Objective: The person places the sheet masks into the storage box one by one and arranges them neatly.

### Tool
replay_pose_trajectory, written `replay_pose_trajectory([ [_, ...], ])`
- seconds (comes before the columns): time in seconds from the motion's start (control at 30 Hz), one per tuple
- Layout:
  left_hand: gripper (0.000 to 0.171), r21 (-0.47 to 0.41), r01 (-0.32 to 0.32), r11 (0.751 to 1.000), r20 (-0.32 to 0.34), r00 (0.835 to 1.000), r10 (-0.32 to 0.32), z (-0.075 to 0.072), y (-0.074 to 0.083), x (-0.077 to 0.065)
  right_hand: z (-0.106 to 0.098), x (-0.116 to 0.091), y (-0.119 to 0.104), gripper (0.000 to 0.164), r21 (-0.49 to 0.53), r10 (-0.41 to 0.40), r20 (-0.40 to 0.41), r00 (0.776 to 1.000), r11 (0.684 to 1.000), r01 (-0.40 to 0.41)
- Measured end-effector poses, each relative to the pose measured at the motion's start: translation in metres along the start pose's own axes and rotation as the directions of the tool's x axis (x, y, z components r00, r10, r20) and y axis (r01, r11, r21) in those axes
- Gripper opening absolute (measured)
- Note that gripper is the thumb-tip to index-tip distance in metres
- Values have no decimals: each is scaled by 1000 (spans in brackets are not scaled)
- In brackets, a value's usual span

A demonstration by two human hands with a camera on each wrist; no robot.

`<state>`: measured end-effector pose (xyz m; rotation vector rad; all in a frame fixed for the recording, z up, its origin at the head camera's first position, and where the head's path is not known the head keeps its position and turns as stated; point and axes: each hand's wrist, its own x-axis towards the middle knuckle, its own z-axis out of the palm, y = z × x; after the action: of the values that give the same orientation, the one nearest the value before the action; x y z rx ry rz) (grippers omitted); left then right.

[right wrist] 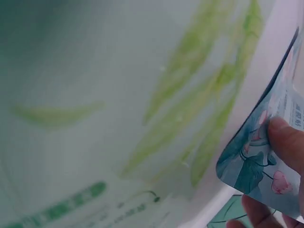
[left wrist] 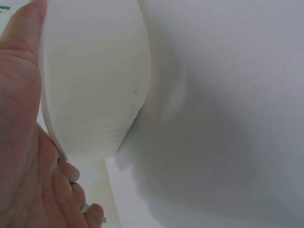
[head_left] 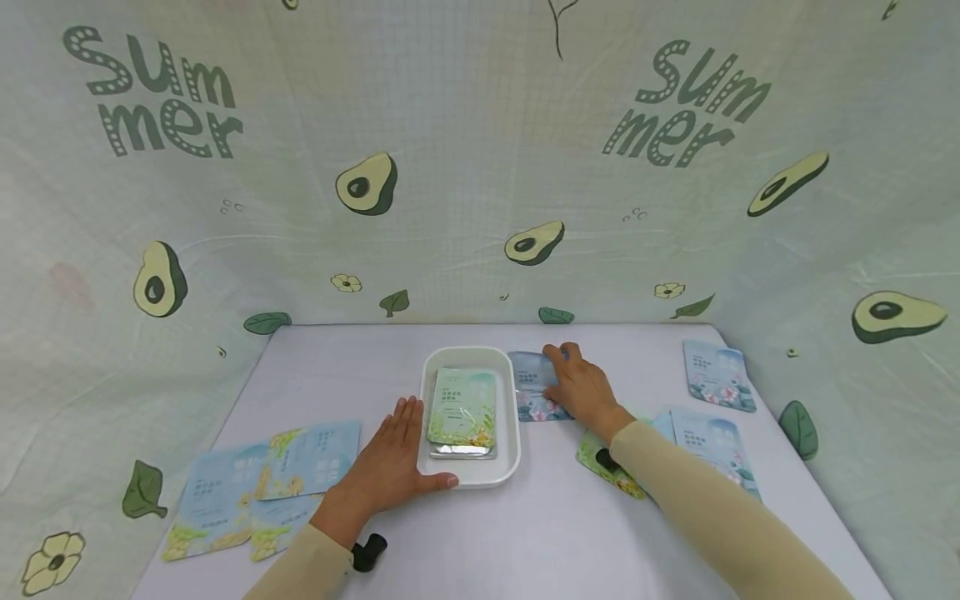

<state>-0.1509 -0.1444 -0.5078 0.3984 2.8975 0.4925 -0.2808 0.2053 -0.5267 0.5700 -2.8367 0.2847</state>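
Note:
A white tray [head_left: 480, 482] holds a green flat packet [head_left: 463, 407] with a silver packet edge [head_left: 459, 452] showing beneath it. My left hand [head_left: 390, 460] lies along the tray's left side, fingers straight and thumb at its front edge. In the left wrist view this hand [left wrist: 23, 123] touches the tray wall [left wrist: 95, 76]. Just right of the tray, my right hand [head_left: 587, 392] pinches a blue packet [head_left: 531, 379] with pink lotus flowers. The right wrist view shows the thumb [right wrist: 287, 142] on the packet's printed face [right wrist: 256, 166] and fingers behind it.
Overlapping blue packets with yellow-green print [head_left: 225, 492] lie at the left. Under and beside my right forearm are a green packet [head_left: 626, 482] and blue lotus packets [head_left: 716, 446]. Another blue packet [head_left: 718, 375] sits near the table's right edge. A patterned cloth [head_left: 465, 150] hangs behind.

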Motion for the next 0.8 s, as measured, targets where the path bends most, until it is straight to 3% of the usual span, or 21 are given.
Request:
replay_pose_trajectory([
  [0.1,135,-10,3,1000,1,1000,-3,0,0,0,0,-2,0,69,73,4,11,1000,997,-5],
  [0.27,134,-16,-2,1000,-3,1000,2,-1,0,-1,-3,-5,0,70,227,36,35,999,973,-43],
  [0.47,135,-21,-6,1000,-12,1000,6,-1,0,-1,-8,-4,1,61,412,149,54,987,897,-158],
  [0.63,135,-25,1,1000,-4,1000,-1,-1,1,-1,-19,2,1,47,507,216,134,967,823,-255],
  [0.8,135,-30,6,1000,1,1000,-6,-3,1,-2,-26,7,3,43,528,246,166,955,796,-297],
])
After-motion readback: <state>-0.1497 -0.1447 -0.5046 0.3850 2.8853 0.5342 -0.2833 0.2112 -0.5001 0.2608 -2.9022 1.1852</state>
